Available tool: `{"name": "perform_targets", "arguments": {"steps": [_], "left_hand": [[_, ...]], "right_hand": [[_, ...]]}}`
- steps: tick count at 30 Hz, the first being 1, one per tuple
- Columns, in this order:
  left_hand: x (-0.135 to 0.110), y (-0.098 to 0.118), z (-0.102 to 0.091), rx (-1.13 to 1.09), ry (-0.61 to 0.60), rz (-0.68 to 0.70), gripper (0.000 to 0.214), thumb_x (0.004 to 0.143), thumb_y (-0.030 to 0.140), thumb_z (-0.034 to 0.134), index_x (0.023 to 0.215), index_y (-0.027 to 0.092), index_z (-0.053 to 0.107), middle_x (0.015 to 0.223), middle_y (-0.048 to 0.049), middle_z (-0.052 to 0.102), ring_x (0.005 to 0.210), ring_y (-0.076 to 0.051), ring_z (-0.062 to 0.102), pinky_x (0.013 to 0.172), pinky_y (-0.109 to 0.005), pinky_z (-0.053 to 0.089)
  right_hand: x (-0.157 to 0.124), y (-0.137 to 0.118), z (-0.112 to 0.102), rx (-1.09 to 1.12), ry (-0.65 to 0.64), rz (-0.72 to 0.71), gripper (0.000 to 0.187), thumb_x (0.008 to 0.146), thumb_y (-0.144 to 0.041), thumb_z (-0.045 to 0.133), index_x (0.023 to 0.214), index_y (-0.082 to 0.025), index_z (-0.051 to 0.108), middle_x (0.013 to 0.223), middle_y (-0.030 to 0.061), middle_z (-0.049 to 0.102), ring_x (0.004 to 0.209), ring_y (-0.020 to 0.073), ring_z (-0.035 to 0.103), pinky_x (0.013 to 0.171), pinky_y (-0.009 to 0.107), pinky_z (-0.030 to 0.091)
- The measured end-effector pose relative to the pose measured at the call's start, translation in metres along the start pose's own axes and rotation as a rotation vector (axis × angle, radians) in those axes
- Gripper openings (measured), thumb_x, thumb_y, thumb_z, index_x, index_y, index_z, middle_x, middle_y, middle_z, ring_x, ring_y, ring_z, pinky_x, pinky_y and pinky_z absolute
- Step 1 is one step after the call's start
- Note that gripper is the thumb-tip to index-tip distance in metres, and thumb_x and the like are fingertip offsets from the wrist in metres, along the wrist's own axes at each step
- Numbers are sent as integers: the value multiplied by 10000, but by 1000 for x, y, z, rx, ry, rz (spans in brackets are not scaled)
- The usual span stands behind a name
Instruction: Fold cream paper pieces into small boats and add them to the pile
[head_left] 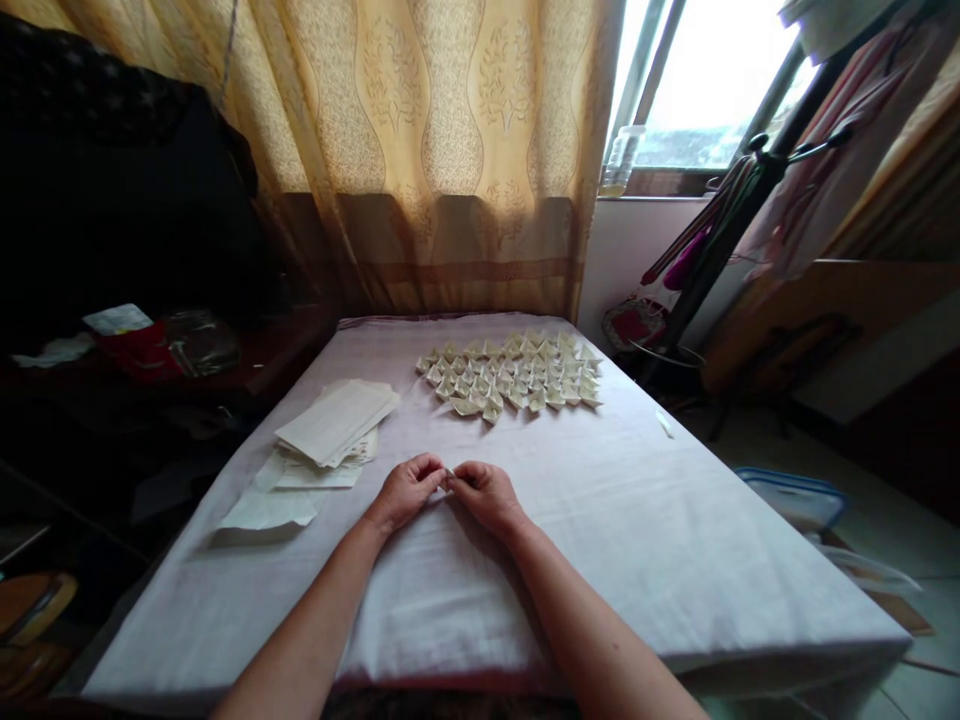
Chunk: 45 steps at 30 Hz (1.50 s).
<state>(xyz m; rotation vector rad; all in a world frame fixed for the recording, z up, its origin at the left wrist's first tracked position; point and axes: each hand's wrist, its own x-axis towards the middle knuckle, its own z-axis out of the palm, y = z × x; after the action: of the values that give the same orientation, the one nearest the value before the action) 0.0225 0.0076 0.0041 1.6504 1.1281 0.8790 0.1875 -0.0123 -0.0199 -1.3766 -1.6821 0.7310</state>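
Note:
My left hand (410, 490) and my right hand (486, 493) meet above the near middle of the table. Both pinch a small folded piece of paper (449, 474) between thumbs and fingertips; most of it is hidden by the fingers. Beyond my hands, to the right, many folded paper pieces (517, 372) with pointed corners stand close together in rows. Left of my hands lies a loose stack of pale paper sheets (337, 420), with one sheet (268, 500) sticking out toward the near left.
A white cloth covers the table (615, 560). A small white scrap (664, 425) lies near its right edge. Behind it hangs a yellow curtain (450, 130). A dark coat stand (720, 235) rises at the right, and a blue-rimmed plastic box (791, 497) sits below the table's right side.

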Motion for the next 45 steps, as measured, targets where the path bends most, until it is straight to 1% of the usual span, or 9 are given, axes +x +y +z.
{"name": "perform_targets", "arguments": {"steps": [8, 13, 16, 20, 29, 34, 37, 41, 45], "left_hand": [[-3, -11, 9, 54, 101, 36, 208, 755, 399, 599, 729, 193, 597, 674, 25, 582, 675, -136, 523, 659, -230, 433], [-9, -6, 8, 66, 57, 15, 284, 752, 456, 623, 850, 189, 635, 683, 32, 604, 626, -124, 518, 611, -222, 420], [-11, -1, 7, 72, 31, 3, 336, 722, 499, 654, 826, 180, 638, 664, 37, 585, 621, -125, 515, 607, -224, 411], [-9, -2, 8, 64, 22, -13, 366, 742, 533, 618, 810, 174, 622, 688, 26, 588, 637, -132, 522, 613, -230, 413], [-12, -3, 8, 114, 34, -3, 272, 741, 460, 626, 735, 189, 598, 644, 40, 556, 624, -133, 494, 598, -231, 379], [-12, -2, 6, 102, -14, 7, 275, 756, 451, 623, 820, 184, 640, 647, 43, 569, 616, -130, 502, 599, -229, 390], [-12, -3, 6, 69, -32, 10, 315, 797, 492, 585, 771, 180, 616, 662, 34, 572, 631, -127, 503, 618, -228, 403], [-11, -7, 8, 42, 14, 14, 331, 786, 499, 597, 687, 190, 529, 627, 52, 504, 614, -116, 461, 606, -219, 383], [-13, -8, 10, 33, 5, 30, 353, 785, 505, 609, 658, 182, 540, 620, 47, 497, 616, -115, 454, 615, -218, 386]], "right_hand": [[-1, -4, -3, -35, 15, -59, 281, 837, -365, 543, 652, -222, 699, 590, -19, 645, 585, 124, 534, 586, 213, 384], [-2, -3, -2, -21, 85, -32, 259, 833, -374, 545, 693, -225, 705, 668, 6, 686, 636, 147, 574, 649, 238, 421], [-2, -2, -1, 8, 113, -9, 267, 838, -395, 534, 743, -223, 715, 703, 9, 700, 655, 153, 590, 660, 243, 438], [-2, -2, 0, 51, 106, 6, 287, 829, -413, 532, 723, -214, 710, 668, 2, 689, 631, 147, 590, 634, 241, 443], [1, 0, 2, 155, 97, 20, 262, 774, -418, 571, 700, -197, 691, 613, -21, 645, 584, 127, 553, 586, 223, 445], [2, -1, 2, 222, 111, 15, 237, 766, -396, 570, 691, -194, 670, 633, -10, 640, 608, 135, 558, 623, 235, 457], [1, -4, 2, 261, 97, 20, 240, 780, -393, 561, 692, -194, 664, 626, -5, 646, 607, 139, 563, 612, 234, 459], [-1, -8, 3, 290, 69, 22, 248, 787, -409, 584, 721, -194, 688, 646, -5, 667, 601, 131, 563, 601, 227, 452], [-1, -7, 3, 300, 70, 29, 256, 768, -414, 603, 665, -190, 668, 594, -4, 653, 551, 127, 547, 561, 228, 438]]}}
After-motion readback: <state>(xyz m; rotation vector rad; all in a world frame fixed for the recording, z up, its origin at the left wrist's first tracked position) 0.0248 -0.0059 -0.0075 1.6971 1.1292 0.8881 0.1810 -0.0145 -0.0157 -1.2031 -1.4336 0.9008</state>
